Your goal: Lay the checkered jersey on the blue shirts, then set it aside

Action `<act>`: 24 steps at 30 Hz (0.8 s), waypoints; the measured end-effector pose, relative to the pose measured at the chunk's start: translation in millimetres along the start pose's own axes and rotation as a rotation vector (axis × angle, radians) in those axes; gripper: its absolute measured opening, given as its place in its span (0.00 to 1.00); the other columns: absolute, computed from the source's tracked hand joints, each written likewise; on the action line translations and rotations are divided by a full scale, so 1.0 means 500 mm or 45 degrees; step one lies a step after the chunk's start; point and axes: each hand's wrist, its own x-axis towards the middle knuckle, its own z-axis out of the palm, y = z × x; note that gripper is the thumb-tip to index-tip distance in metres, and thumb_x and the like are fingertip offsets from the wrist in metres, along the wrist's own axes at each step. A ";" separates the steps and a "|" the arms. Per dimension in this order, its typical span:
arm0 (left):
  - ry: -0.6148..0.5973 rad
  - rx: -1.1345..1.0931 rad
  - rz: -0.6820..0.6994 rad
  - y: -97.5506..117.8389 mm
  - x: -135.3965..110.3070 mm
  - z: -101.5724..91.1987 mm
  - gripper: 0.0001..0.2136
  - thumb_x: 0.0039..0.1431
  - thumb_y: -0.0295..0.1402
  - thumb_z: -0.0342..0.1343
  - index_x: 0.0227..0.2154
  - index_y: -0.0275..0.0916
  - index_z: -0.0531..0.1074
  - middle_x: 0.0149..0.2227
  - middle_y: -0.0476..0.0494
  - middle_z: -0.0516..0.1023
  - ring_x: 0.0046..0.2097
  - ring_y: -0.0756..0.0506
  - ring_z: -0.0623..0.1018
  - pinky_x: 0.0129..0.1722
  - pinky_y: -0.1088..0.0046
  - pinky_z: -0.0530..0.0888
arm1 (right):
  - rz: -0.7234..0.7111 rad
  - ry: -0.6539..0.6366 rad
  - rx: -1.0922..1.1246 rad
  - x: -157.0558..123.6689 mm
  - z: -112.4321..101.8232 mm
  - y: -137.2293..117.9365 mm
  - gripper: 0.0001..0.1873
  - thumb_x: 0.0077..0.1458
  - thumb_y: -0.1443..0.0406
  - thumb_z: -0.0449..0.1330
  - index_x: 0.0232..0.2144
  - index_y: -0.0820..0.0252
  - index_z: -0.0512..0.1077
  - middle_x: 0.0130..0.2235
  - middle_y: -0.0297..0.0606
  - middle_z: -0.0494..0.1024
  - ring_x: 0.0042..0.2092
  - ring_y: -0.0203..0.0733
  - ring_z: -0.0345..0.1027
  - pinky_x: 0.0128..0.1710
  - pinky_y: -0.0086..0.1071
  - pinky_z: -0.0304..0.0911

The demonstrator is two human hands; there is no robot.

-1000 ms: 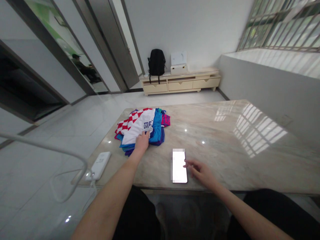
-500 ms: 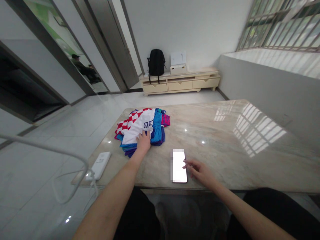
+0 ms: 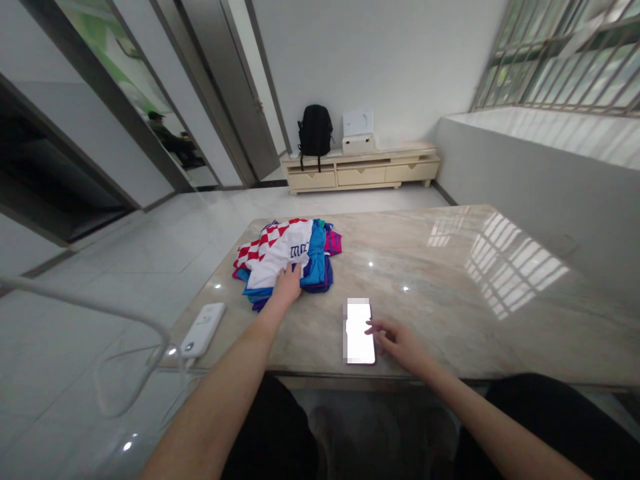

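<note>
Our left hand point(image 3: 287, 285) lies on the near edge of the pile point(image 3: 280, 257), fingers slightly parted; we cannot tell whether they pinch cloth. The pile spreads beneath and beyond them, almost to the far edge of the table point(image 3: 425, 253). Our right hand point(image 3: 395, 339) is loosely curled and holds nothing, its fingertips at the right edge of the phone point(image 3: 359, 343); we cannot tell if they touch it. The phone lies just left of those fingers, near the table's front edge. Right of them, we have a broad stretch of stone to move over; left of the left fingers, room is tighter, with the power bank point(image 3: 204, 328) close to the slanting side edge.

We count one phone, one power bank and one pile, a checked shirt on top; the layers beneath are too overlapped to count. Well beyond all our fingers, one cabinet point(image 3: 360, 177) bears one backpack point(image 3: 316, 130) and two boxes point(image 3: 358, 123).
</note>
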 end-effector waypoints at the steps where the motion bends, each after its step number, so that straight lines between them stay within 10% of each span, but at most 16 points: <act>1: -0.014 -0.014 0.012 -0.002 0.000 0.000 0.28 0.69 0.36 0.56 0.68 0.40 0.57 0.69 0.33 0.60 0.64 0.33 0.67 0.63 0.47 0.66 | -0.003 0.004 -0.001 0.000 0.001 -0.001 0.19 0.62 0.58 0.59 0.52 0.56 0.76 0.45 0.41 0.84 0.27 0.38 0.72 0.28 0.34 0.68; 7: -0.145 -0.121 0.045 -0.036 0.006 -0.008 0.45 0.54 0.50 0.65 0.71 0.47 0.53 0.74 0.31 0.51 0.71 0.27 0.57 0.66 0.44 0.60 | -0.005 0.057 0.014 0.002 -0.004 0.000 0.20 0.63 0.56 0.56 0.52 0.56 0.76 0.47 0.42 0.84 0.28 0.39 0.73 0.29 0.35 0.68; 14: -0.100 -0.234 -0.113 -0.079 0.014 -0.018 0.31 0.70 0.58 0.31 0.72 0.58 0.49 0.77 0.43 0.30 0.75 0.24 0.35 0.63 0.26 0.50 | 0.013 0.172 0.022 0.012 -0.015 0.003 0.21 0.65 0.54 0.54 0.53 0.58 0.75 0.46 0.42 0.83 0.27 0.38 0.71 0.27 0.34 0.66; 24: -0.247 -0.257 -0.145 -0.063 0.019 0.011 0.36 0.65 0.64 0.36 0.72 0.61 0.45 0.77 0.44 0.33 0.74 0.20 0.38 0.62 0.21 0.46 | 0.043 0.179 0.020 0.011 -0.015 -0.008 0.22 0.65 0.54 0.53 0.53 0.60 0.75 0.44 0.43 0.84 0.27 0.38 0.71 0.28 0.33 0.66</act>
